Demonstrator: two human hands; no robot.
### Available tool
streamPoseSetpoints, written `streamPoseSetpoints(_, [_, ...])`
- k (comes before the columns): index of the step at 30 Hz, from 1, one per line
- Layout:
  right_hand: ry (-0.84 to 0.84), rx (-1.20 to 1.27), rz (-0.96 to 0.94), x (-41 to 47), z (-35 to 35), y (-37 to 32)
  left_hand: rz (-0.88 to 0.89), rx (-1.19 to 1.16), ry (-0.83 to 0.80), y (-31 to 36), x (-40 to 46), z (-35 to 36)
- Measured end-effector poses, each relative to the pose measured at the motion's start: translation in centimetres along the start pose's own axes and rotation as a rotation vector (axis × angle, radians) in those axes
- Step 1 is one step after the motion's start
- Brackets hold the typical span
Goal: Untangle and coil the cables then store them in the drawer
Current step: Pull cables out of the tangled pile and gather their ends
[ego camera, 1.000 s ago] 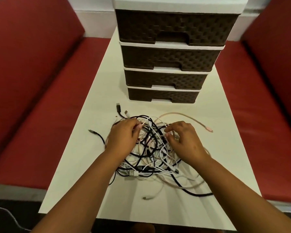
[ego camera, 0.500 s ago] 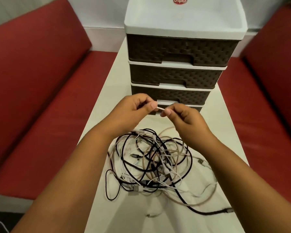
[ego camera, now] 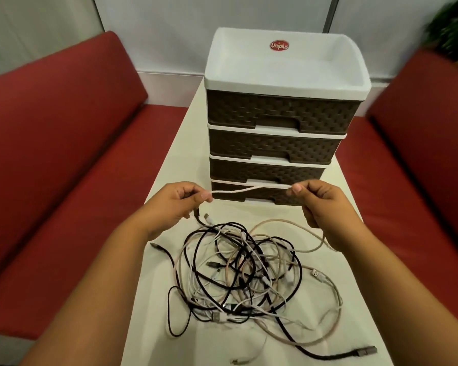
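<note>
**One strand out, the rest waiting to snag**

The left hand (ego camera: pixel 173 204) and the right hand (ego camera: pixel 319 200) each pinch the same pale cable (ego camera: pixel 249 189) between thumb and fingers, holding a short span of it level in the air, in front of the drawer unit (ego camera: pixel 280 128). Below them the tangle of cables (ego camera: pixel 238 270) — black, white and beige strands looped through one another — lies on the white table (ego camera: pixel 169 170), near its front edge. All four drawers look closed, so nothing is stored yet.

The main risk, as I judge it, is pulling too hard. The pale cable seems to run down from the right hand back into the heap (its path under the hand is hard to follow), and if the hands spread further while it is threaded through other loops, the knot may tighten instead of opening. A firm tug could also drag the whole heap along the table, and the black plug (ego camera: pixel 365 350) and a loose white end (ego camera: pixel 239 361) already lie close to the near edge — they could slide off.

A second worry: a connector catching in a loop would put strain on the joint between plug and cord. Feeding the strand out slowly, and freeing each crossing by hand, would probably avoid both.
</note>
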State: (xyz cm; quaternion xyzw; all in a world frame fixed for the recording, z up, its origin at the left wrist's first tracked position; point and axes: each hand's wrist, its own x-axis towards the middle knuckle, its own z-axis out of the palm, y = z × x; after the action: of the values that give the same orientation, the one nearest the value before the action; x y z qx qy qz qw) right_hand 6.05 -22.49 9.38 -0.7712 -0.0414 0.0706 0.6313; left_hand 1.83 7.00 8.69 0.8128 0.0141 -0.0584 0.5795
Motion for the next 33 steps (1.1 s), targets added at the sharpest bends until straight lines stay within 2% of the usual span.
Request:
streamPoseSetpoints(3, [-0.064, -0.176, 0.057, 0.1, -1.2, 0.6, -0.013, -0.116, 0.103, -0.5, 0.2, -0.5])
streamPoseSetpoints(6, [-0.147, -0.597, 0.059, 0.5, -1.2, 0.7, -0.018, -0.237, 0.203, 0.1, 0.6, 0.2])
streamPoseSetpoints(8, [-0.166, -0.907, -0.054, 0.7, -0.2, 0.4, -0.027, -0.176, 0.133, 0.6, 0.7, 0.8])
streamPoseSetpoints(10, [-0.232, -0.991, -0.215, 0.5, 1.6, -0.6, -0.025, -0.088, 0.035, 1.4, 0.8, 1.3])
streamPoseSetpoints(12, [-0.344, -0.887, -0.264, 0.1, 3.4, -1.6, -0.012, -0.04, -0.001, 2.3, 1.1, 1.7])
streamPoseSetpoints(14, [-0.399, -0.757, -0.209, 0.0, 4.6, -1.7, 0.014, -0.027, 0.058, 2.9, 1.4, 2.0])
streamPoseSetpoints(17, [-0.248, -0.636, -0.255, 0.1, 5.3, -0.9, 0.049, -0.064, 0.179, 2.8, 1.9, 1.7])
streamPoseSetpoints(19, [-0.143, -0.6, -0.341, 0.3, 5.6, -0.6, 0.04, -0.051, 0.135, 2.7, 1.9, 1.8])
streamPoseSetpoints(22, [-0.24, -0.656, -0.411, 0.8, 6.4, -0.9, 0.05, 0.021, 0.049, 3.2, 1.6, 2.3])
streamPoseSetpoints(24, [-0.303, -0.597, -0.324, 1.0, 6.8, -0.7, 0.062, 0.041, 0.086, 3.3, 1.9, 2.4])
streamPoseSetpoints(25, [-0.326, -0.493, -0.259, 1.0, 6.8, -0.6, 0.06, 0.025, 0.143, 3.3, 2.0, 2.4])
streamPoseSetpoints(27, [-0.339, -0.268, -0.192, 1.0, 7.0, -0.1, 0.039, -0.25, 0.288, 3.3, 2.5, 2.7])
streamPoseSetpoints(30, [-0.29, -0.064, -0.222, 1.3, 7.5, -0.5, -0.089, -0.935, 0.359, 3.7, 3.2, 4.7])
streamPoseSetpoints(31, [-0.272, -0.02, -0.239, 1.4, 7.8, -0.9, -0.135, -1.047, 0.32, 3.7, 3.4, 5.7])
streamPoseSetpoints(33, [-0.262, -0.011, -0.268, 1.7, 8.3, -1.3, -0.19, -1.086, 0.231, 3.7, 3.5, 7.4])
